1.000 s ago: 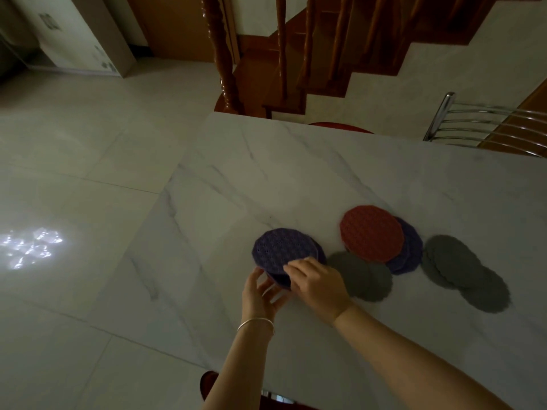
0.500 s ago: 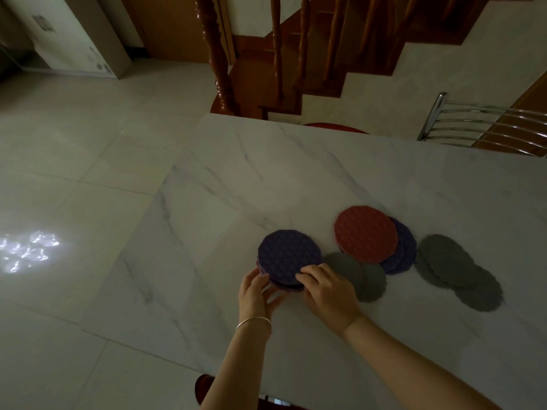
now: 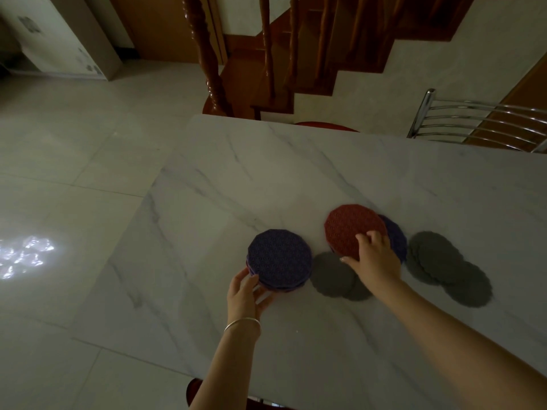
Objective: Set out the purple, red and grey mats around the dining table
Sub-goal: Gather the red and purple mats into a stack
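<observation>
Head view: marble table (image 3: 296, 179) filling the centre and right of the frame, pale tiled floor (image 3: 74, 161) to the left. At lower centre, left hand (image 3: 245, 294), a bangle (image 3: 242, 323) on its wrist, fingers curled under the near edge of a small stack of purple mats (image 3: 279, 257), holding it. Just right of that stack, 2 overlapping grey mats (image 3: 337, 276) flat on the marble. Right of centre, right hand (image 3: 374, 258) reaching in from the lower right, fingertips (image 3: 359, 238) pressed on the near edge of the red mat (image 3: 352, 227), thumb at its near rim; full grip not clear. Beneath the red mat, another purple mat (image 3: 395, 236) peeking out on its right side. Further right, a separate overlapping cluster of grey mats (image 3: 444, 264), apart from the hand. Upper frame: wooden staircase (image 3: 266, 54) with turned posts; metal chair back (image 3: 473, 119) at upper right, behind the far table edge.
</observation>
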`<action>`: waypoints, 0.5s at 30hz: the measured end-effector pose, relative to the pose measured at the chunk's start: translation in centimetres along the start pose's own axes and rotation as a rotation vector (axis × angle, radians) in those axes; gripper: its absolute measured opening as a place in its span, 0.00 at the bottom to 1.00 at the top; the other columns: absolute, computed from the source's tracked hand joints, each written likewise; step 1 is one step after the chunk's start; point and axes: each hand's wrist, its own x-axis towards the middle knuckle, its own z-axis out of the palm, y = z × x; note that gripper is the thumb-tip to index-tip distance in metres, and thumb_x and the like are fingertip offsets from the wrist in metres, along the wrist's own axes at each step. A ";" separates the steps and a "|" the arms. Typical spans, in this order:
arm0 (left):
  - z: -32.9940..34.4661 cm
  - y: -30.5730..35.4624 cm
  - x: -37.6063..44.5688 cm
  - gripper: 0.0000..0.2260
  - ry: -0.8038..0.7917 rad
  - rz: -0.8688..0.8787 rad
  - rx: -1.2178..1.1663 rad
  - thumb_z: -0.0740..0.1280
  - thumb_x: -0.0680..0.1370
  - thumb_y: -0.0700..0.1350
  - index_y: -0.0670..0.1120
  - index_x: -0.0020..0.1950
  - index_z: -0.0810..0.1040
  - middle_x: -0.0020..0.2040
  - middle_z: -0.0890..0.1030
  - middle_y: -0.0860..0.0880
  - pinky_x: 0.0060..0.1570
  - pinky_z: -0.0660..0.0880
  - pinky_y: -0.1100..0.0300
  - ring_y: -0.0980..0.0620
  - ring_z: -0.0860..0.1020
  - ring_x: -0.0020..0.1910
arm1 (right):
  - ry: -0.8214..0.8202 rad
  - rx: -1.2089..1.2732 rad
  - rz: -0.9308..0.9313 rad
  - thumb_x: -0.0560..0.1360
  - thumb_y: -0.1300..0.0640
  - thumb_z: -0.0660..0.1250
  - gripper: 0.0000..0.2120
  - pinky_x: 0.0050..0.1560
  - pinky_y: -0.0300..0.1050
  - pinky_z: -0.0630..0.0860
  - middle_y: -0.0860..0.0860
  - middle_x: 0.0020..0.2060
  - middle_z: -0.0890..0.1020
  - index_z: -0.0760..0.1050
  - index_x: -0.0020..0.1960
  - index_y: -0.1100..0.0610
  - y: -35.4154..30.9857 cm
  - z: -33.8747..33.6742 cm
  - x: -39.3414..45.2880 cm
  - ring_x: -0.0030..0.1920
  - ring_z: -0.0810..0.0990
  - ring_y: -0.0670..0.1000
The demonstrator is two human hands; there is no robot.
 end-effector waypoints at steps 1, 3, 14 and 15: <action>0.0 0.0 0.0 0.10 0.002 -0.002 0.002 0.61 0.78 0.37 0.47 0.56 0.75 0.43 0.80 0.44 0.39 0.76 0.54 0.48 0.78 0.37 | -0.014 -0.023 -0.015 0.72 0.42 0.67 0.30 0.52 0.55 0.76 0.59 0.65 0.68 0.65 0.67 0.56 0.1 -0.1 0.3 0.65 0.65 0.61; 0.0 0.0 0.1 0.09 0.005 -0.003 0.005 0.61 0.78 0.37 0.47 0.55 0.75 0.42 0.80 0.45 0.37 0.77 0.55 0.48 0.78 0.37 | -0.032 -0.121 -0.080 0.74 0.42 0.64 0.26 0.47 0.52 0.76 0.60 0.61 0.71 0.66 0.66 0.56 0.1 -0.3 0.6 0.61 0.68 0.61; 0.4 0.4 -0.2 0.11 -0.009 -0.002 -0.011 0.63 0.77 0.37 0.46 0.58 0.75 0.43 0.81 0.45 0.40 0.78 0.53 0.47 0.80 0.39 | 0.168 0.035 -0.160 0.70 0.68 0.65 0.12 0.21 0.45 0.66 0.62 0.24 0.77 0.71 0.53 0.70 -1.3 -4.5 1.1 0.21 0.73 0.58; 0.4 0.4 -0.3 0.11 -0.011 -0.003 -0.010 0.63 0.77 0.37 0.46 0.58 0.75 0.43 0.81 0.44 0.39 0.79 0.53 0.47 0.80 0.39 | 0.225 0.103 -0.118 0.73 0.67 0.62 0.12 0.22 0.45 0.65 0.61 0.26 0.76 0.70 0.56 0.69 -1.4 -4.6 1.2 0.23 0.71 0.57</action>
